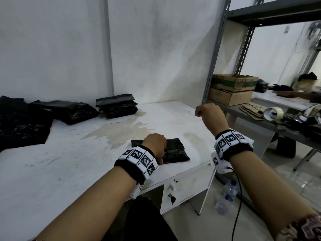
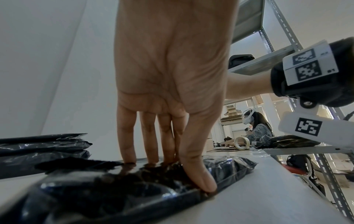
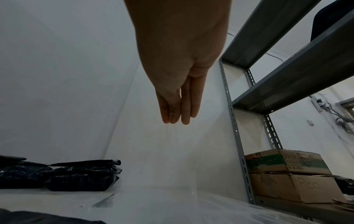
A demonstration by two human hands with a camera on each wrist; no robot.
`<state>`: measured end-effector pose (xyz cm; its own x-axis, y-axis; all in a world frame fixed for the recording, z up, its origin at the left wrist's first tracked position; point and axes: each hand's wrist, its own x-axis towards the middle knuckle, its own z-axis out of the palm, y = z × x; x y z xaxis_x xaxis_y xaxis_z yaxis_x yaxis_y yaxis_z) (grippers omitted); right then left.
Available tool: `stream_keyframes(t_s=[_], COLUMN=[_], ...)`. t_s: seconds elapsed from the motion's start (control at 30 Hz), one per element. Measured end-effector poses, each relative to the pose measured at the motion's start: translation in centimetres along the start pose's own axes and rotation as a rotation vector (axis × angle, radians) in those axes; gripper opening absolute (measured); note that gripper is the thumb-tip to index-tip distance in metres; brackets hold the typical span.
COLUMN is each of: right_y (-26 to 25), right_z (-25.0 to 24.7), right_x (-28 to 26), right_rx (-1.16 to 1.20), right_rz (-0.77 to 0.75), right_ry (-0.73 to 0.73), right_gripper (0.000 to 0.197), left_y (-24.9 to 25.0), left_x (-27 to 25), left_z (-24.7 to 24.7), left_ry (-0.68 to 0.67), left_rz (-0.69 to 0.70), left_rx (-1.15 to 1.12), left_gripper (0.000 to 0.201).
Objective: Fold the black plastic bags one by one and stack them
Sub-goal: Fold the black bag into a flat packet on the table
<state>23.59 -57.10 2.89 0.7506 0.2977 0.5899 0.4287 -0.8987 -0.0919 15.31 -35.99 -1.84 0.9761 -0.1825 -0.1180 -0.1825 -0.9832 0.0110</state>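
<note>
Left hand [image 1: 155, 145] presses folded bag [image 1: 175, 152] flat, near right table [image 1: 69, 171] edge; right hand [image 1: 209, 113] raised, released, holding nothing. Stack [image 1: 117, 106] far left. Risk: slick plastic springing open once pressure lifts.

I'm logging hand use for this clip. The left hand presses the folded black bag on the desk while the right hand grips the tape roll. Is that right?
Not quite. The right hand grips nothing: the right wrist view shows its fingers straight and bare above the desk. The tape roll lies on the shelf. The left hand does press the folded black bag.
</note>
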Motion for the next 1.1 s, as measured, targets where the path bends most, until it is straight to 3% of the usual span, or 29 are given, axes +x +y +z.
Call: stream_keyframes(t_s=[0.63,1.1], right_y=[-0.2,0.0], right_z=[1.0,1.7], right_x=[4.9,7.3], right_rx=[0.112,0.19], right_rz=[-0.008,-0.081], right_ry=[0.288,0.382], right_gripper=[0.036,0.032], left_y=[0.2,0.3], left_x=[-0.5,-0.6], left_z=[-0.3,-0.7], left_ry=[-0.004,-0.027], left_rz=[0.003,0.005], left_rx=[-0.032,-0.017], left_gripper=[0.047,0.05])
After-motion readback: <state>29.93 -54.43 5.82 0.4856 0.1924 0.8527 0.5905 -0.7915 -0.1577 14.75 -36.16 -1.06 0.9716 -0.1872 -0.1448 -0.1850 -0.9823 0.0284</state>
